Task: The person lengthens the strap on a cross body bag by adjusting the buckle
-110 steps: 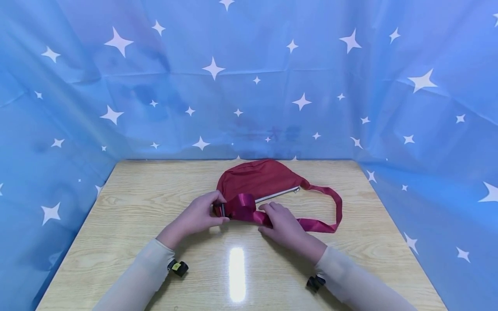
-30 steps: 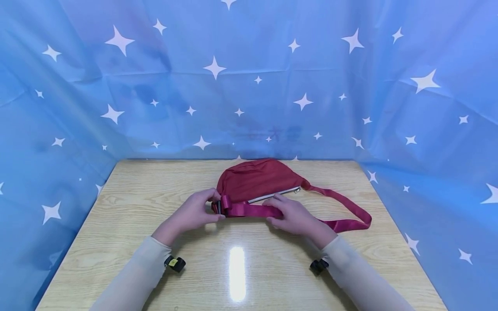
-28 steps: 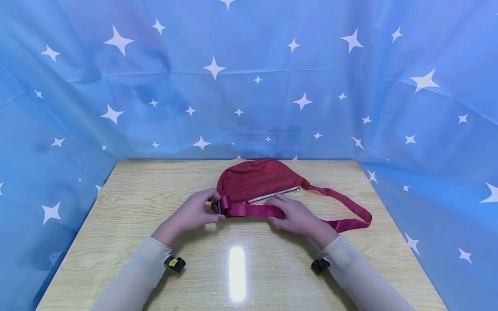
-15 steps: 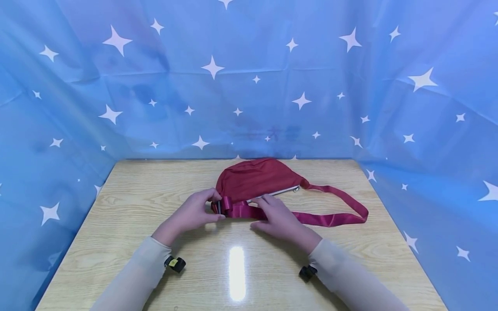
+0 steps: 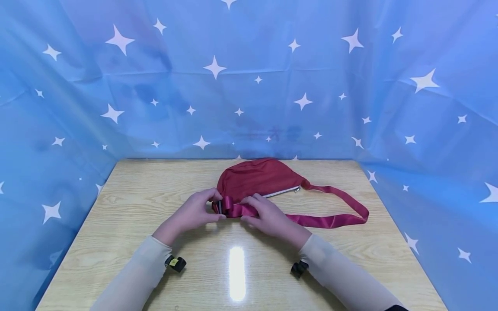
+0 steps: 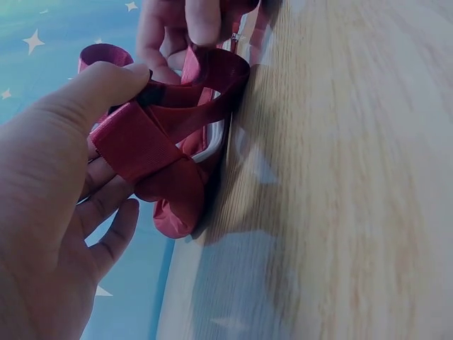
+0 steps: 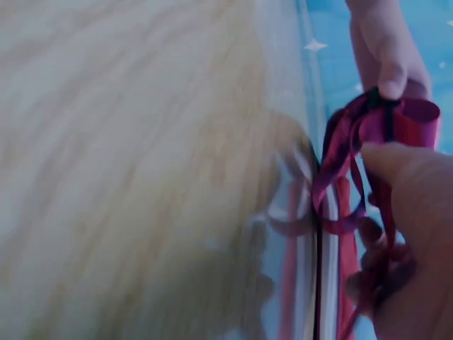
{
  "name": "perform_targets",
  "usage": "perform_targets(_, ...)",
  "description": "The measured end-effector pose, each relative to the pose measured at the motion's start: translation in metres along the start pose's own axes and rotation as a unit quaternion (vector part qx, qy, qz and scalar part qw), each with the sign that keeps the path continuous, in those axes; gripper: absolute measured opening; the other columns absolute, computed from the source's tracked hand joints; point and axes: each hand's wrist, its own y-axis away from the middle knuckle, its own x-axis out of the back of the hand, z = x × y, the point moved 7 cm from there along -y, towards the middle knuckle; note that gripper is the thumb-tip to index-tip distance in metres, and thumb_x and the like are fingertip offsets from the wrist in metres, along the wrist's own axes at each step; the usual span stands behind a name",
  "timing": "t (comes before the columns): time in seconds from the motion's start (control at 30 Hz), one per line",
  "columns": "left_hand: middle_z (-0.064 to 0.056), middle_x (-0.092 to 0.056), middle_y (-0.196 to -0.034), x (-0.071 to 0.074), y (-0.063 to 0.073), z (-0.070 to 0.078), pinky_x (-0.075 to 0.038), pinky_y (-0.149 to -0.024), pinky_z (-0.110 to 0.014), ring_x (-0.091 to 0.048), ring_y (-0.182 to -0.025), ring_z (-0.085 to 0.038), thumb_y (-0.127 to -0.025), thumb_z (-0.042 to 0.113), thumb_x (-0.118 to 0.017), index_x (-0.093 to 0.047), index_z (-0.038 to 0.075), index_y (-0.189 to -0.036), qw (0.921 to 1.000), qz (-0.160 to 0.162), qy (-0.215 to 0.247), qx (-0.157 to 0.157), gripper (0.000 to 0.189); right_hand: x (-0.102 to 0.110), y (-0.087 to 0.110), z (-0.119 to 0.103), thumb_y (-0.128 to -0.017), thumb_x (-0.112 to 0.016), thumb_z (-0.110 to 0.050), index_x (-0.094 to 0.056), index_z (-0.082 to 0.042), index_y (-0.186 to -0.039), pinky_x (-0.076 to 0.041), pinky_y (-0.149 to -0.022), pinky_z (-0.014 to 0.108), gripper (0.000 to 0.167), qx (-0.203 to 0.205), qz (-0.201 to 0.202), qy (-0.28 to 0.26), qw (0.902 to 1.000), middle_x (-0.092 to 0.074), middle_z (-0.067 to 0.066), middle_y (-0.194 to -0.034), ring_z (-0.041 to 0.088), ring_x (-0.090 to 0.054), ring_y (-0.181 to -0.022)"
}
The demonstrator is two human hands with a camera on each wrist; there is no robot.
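Observation:
A dark red waist bag [image 5: 256,178] lies on the table with its silver zipper [image 5: 282,191] along the near edge. At its left end my left hand [image 5: 190,214] pinches a dark strap buckle [image 7: 386,113] between thumb and fingers. My right hand [image 5: 270,218] grips the shiny magenta strap [image 5: 324,221] just right of the buckle, thumb and fingers on either side of the webbing. Between the hands the strap forms small loops [image 6: 226,88], standing up beside the buckle. The left wrist view shows the left thumb pressed on the buckle, partly hiding it.
The strap's long loop spreads rightward over the wooden table [image 5: 136,194] and joins the bag's right end. A blue curtain [image 5: 249,86] with white stars hangs behind and at both sides. A bright light reflection [image 5: 237,274] shows near the front.
My right hand has slid left along the strap toward the buckle, after having been further right a second ago. The left hand stays at the buckle. The strap loop reaches further right than 3.7 seconds ago.

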Motion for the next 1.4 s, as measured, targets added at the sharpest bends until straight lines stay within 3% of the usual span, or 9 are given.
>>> perform_targets(0.1, 0.009, -0.075, -0.117, 0.0, 0.0, 0.001, -0.059, -0.098, -0.052, -0.071, -0.117, -0.02, -0.088, 0.029, -0.097, -0.068, 0.026, -0.114, 1.0, 0.0, -0.004, 0.001, 0.039, 0.004, 0.003, 0.003, -0.104, -0.08, -0.04, -0.069, -0.021, -0.14, -0.056, -0.096, 0.042, 0.042, 0.008, 0.001, -0.028, 0.9996, -0.066, -0.005, -0.125, 0.015, -0.064, -0.106)
perform_targets(0.3, 0.009, -0.074, -0.116, 0.0, 0.0, 0.0, -0.058, -0.096, -0.048, -0.07, -0.113, -0.018, -0.088, 0.028, -0.097, -0.066, 0.026, -0.112, 1.0, -0.003, -0.003, 0.003, 0.039, 0.016, 0.009, 0.014, -0.1, -0.084, -0.043, -0.072, -0.021, -0.137, -0.055, -0.106, 0.046, 0.044, -0.007, 0.012, -0.078, 0.9968, -0.071, -0.007, -0.133, 0.014, -0.067, -0.123)
perform_targets(0.43, 0.008, -0.073, -0.116, 0.001, 0.0, 0.001, -0.058, -0.094, -0.046, -0.069, -0.111, -0.017, -0.088, 0.028, -0.097, -0.066, 0.026, -0.113, 1.0, -0.002, -0.007, 0.0, 0.039, 0.022, 0.013, 0.022, -0.1, -0.084, -0.044, -0.073, -0.024, -0.137, -0.055, -0.107, 0.046, 0.043, -0.008, 0.012, -0.079, 0.9968, -0.072, -0.01, -0.132, 0.014, -0.067, -0.124)
perform_targets(0.67, 0.006, -0.073, -0.117, 0.002, 0.0, -0.001, -0.058, -0.098, -0.05, -0.069, -0.113, -0.019, -0.089, 0.03, -0.096, -0.069, 0.024, -0.116, 0.9999, 0.0, -0.016, 0.002, 0.039, 0.03, 0.022, 0.038, -0.099, -0.086, -0.041, -0.074, -0.027, -0.132, -0.056, -0.091, 0.04, 0.038, -0.017, 0.013, -0.079, 0.9966, -0.072, -0.015, -0.122, 0.011, -0.065, -0.104)
perform_targets(0.93, 0.008, -0.073, -0.115, 0.003, 0.0, -0.004, -0.057, -0.099, -0.05, -0.069, -0.115, -0.019, -0.089, 0.028, -0.096, -0.069, 0.024, -0.117, 0.9998, 0.002, -0.019, 0.002, 0.039, 0.038, 0.032, 0.055, -0.099, -0.086, -0.041, -0.075, -0.029, -0.132, -0.056, -0.097, 0.044, 0.036, -0.023, 0.013, -0.081, 0.9964, -0.072, -0.013, -0.13, 0.012, -0.065, -0.112)
perform_targets(1.17, 0.012, -0.074, -0.111, 0.005, 0.001, -0.007, -0.055, -0.098, -0.049, -0.069, -0.111, -0.015, -0.088, 0.025, -0.097, -0.07, 0.026, -0.114, 0.9998, 0.005, -0.016, 0.006, 0.038, 0.048, 0.039, 0.068, -0.097, -0.089, -0.036, -0.076, -0.025, -0.13, -0.056, -0.092, 0.042, 0.037, -0.02, 0.029, -0.071, 0.9969, -0.073, -0.01, -0.126, 0.013, -0.065, -0.107)
perform_targets(1.4, 0.011, -0.074, -0.112, 0.005, 0.001, -0.002, -0.056, -0.101, -0.051, -0.07, -0.111, -0.016, -0.088, 0.03, -0.097, -0.072, 0.023, -0.119, 0.9996, 0.002, -0.028, -0.008, 0.039, 0.051, 0.039, 0.071, -0.098, -0.088, -0.038, -0.075, -0.027, -0.13, -0.054, -0.092, 0.043, 0.037, -0.028, 0.017, -0.06, 0.9976, -0.072, -0.01, -0.127, 0.013, -0.064, -0.107)
